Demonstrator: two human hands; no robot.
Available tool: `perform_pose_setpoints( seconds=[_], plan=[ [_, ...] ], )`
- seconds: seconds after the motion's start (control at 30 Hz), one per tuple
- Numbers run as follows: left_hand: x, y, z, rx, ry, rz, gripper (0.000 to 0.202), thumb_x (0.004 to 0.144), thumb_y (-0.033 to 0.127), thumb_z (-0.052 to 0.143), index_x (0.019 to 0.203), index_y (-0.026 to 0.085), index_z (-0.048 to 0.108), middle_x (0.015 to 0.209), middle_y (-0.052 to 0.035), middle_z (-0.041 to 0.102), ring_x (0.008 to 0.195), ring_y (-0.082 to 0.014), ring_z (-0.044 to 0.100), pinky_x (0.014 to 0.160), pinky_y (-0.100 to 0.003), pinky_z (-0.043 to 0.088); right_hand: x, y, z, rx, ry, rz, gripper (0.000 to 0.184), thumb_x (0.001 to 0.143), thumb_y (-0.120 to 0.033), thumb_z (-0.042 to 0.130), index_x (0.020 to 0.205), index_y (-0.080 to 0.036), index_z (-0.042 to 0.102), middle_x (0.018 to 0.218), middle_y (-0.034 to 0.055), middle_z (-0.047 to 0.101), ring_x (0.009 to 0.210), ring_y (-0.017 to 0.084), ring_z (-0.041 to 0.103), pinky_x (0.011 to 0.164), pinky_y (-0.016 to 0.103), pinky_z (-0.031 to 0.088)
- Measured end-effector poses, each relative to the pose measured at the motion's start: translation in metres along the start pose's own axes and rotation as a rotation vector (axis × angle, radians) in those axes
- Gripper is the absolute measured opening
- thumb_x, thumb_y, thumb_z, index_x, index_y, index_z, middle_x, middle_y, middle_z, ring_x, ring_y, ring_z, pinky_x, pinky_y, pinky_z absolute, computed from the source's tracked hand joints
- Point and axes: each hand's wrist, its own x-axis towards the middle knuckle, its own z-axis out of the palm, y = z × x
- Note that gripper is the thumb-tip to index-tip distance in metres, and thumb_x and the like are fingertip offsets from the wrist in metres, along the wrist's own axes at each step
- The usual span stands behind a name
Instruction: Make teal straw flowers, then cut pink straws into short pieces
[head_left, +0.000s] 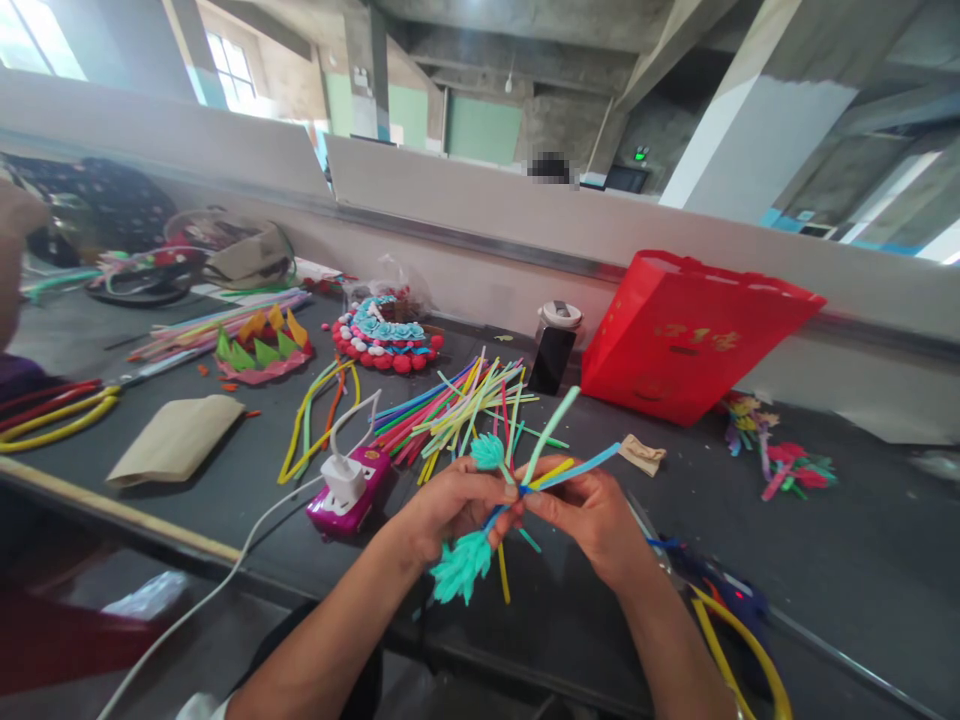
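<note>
Meeting above the counter (592, 630), the person's left hand (450, 505) and right hand (596, 515) have fingers (491, 486) closed on a pipe-cleaner flower spray (533, 466); its long axis slants from the larger turquoise bloom (463, 568) at seven o'clock up to the pale-green stem (553, 430) at one.

1) Cannot see the gripped part of the pale green stem (553, 435) and blue stem (581, 467), covered at five o'clock by the left hand (454, 500) and right hand (592, 512)
2) Cannot read the blurred gold lettering (720, 342) on the red bag (694, 372), three o'clock
3) Cannot make out the pixelated head (550, 167), one o'clock
4) Lose the white cable (247, 551) past the bottom edge, eight o'clock
5) Lose another person's arm (11, 250) past the left edge, nine o'clock
</note>
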Motion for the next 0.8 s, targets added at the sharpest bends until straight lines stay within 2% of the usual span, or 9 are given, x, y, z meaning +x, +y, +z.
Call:
perform_pose_setpoints(
  seconds=[0.1,0.23,0.37,0.43,0.53,0.63,0.7,0.8],
  plan=[
    [0.000,-0.005,-0.003,-0.065,-0.048,-0.046,0.017,0.067,0.021,0.069,0.069,0.004,0.071,0.049,-0.0065,0.062,0.045,-0.0141,0.061,0.043,-0.020,0.045,-0.002,0.004,-0.004,-0.045,-0.017,-0.056,0.008,0.081,-0.025,0.074,0.089,-0.023,0.074,0.077,0.0007,0.071,0.067,0.018,0.067,0.064,0.030,0.055],
    [-0.001,-0.009,0.001,-0.188,-0.132,-0.067,0.011,0.065,0.017,0.069,0.069,0.007,0.070,0.051,-0.0043,0.064,0.043,-0.0127,0.059,0.062,-0.030,0.057,-0.005,0.006,-0.006,-0.150,0.011,-0.147,0.006,0.079,-0.020,0.076,0.084,-0.022,0.073,0.076,0.0004,0.067,0.069,0.017,0.064,0.063,0.028,0.053],
    [-0.001,-0.013,0.004,-0.224,-0.297,-0.115,0.014,0.067,0.021,0.067,0.065,0.007,0.068,0.045,-0.0021,0.059,0.036,-0.0103,0.052,0.059,-0.033,0.058,-0.008,0.004,-0.007,-0.195,-0.028,-0.270,0.008,0.080,-0.017,0.074,0.083,-0.023,0.072,0.078,-0.0006,0.065,0.075,0.017,0.061,0.068,0.028,0.049],
    [-0.001,-0.013,0.003,-0.218,-0.317,-0.139,0.019,0.070,0.025,0.067,0.064,0.007,0.067,0.044,-0.0013,0.056,0.036,-0.0102,0.051,0.056,-0.032,0.058,-0.009,0.005,-0.006,-0.232,-0.022,-0.346,0.007,0.082,-0.017,0.072,0.082,-0.024,0.071,0.078,-0.0008,0.065,0.076,0.017,0.060,0.072,0.030,0.048],
    [0.001,-0.010,0.001,-0.160,-0.271,-0.167,0.028,0.076,0.033,0.068,0.068,0.006,0.067,0.048,-0.0022,0.058,0.039,-0.0122,0.056,0.057,-0.033,0.058,-0.009,0.009,-0.006,-0.328,0.062,-0.399,0.007,0.085,-0.019,0.069,0.079,-0.023,0.068,0.074,-0.0012,0.064,0.073,0.016,0.059,0.073,0.031,0.046],
    [0.001,-0.003,0.000,0.029,-0.193,-0.143,0.042,0.081,0.047,0.064,0.072,0.007,0.068,0.054,-0.0065,0.063,0.046,-0.0161,0.062,0.057,-0.032,0.056,-0.009,0.013,-0.006,-0.364,0.152,-0.357,0.011,0.086,-0.022,0.067,0.075,-0.022,0.065,0.069,-0.0018,0.061,0.068,0.016,0.056,0.066,0.029,0.044],
    [-0.001,0.005,-0.001,0.215,-0.059,-0.042,0.045,0.082,0.052,0.063,0.074,0.009,0.067,0.060,-0.0075,0.066,0.052,-0.0173,0.064,0.059,-0.031,0.053,-0.007,0.015,-0.006,-0.388,0.239,-0.311,0.015,0.086,-0.025,0.066,0.073,-0.021,0.063,0.068,-0.0024,0.057,0.065,0.015,0.053,0.063,0.028,0.042],
    [-0.013,0.022,0.002,0.587,0.204,0.205,0.039,0.080,0.051,0.066,0.081,0.013,0.067,0.073,-0.0049,0.068,0.067,-0.0169,0.064,0.065,-0.028,0.049,-0.004,0.014,-0.006,-0.497,0.353,-0.263,0.019,0.085,-0.028,0.067,0.069,-0.020,0.060,0.065,-0.0033,0.054,0.061,0.013,0.050,0.061,0.027,0.041]
  ],
)
